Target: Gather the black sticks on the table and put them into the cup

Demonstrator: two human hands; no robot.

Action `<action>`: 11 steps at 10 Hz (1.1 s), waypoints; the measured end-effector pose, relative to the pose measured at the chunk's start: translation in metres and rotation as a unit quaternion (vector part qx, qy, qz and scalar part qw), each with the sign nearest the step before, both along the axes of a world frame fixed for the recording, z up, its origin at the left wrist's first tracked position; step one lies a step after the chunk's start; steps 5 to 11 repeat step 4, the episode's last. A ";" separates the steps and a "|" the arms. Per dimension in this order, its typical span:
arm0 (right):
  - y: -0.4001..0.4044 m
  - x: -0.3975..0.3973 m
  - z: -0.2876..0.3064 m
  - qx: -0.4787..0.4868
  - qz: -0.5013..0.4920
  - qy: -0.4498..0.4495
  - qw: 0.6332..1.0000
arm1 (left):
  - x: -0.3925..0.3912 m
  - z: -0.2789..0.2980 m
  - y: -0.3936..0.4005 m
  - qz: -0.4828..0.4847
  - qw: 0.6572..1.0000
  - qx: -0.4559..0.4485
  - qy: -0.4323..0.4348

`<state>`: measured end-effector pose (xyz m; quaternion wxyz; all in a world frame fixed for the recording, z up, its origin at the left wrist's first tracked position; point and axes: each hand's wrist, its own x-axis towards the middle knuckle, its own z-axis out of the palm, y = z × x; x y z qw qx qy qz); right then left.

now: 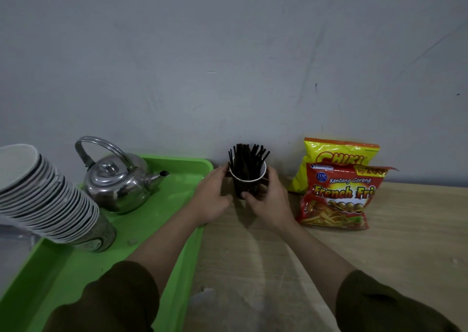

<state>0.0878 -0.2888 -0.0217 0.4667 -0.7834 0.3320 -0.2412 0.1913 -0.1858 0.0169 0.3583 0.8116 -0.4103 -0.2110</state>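
Observation:
A dark paper cup [247,183] with a white inside stands upright on the wooden table [354,250] near the wall. Several black sticks [249,158] stand bunched in it, their tops fanning out above the rim. My left hand [211,197] wraps the cup's left side. My right hand [269,200] wraps its right side and front, thumb across the lower wall. Both hands touch the cup. No loose sticks show on the table.
A green tray [174,230] on the left holds a steel kettle [119,179] and a leaning stack of paper cups [48,197]. Right of the cup lie a yellow snack bag [339,154] and a red French fries bag [336,197]. A grey wall stands behind.

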 end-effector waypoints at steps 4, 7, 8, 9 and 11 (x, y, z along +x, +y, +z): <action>-0.001 -0.002 0.011 0.016 0.013 0.024 1.000 | -0.007 0.010 0.007 0.002 0.998 -0.035 0.042; -0.001 -0.002 0.011 0.016 0.013 0.024 1.000 | -0.007 0.010 0.007 0.002 0.998 -0.035 0.042; -0.001 -0.002 0.011 0.016 0.013 0.024 1.000 | -0.007 0.010 0.007 0.002 0.998 -0.035 0.042; -0.001 -0.002 0.011 0.016 0.013 0.024 1.000 | -0.007 0.010 0.007 0.002 0.998 -0.035 0.042; -0.001 -0.002 0.011 0.016 0.013 0.024 1.000 | -0.007 0.010 0.007 0.002 0.998 -0.035 0.042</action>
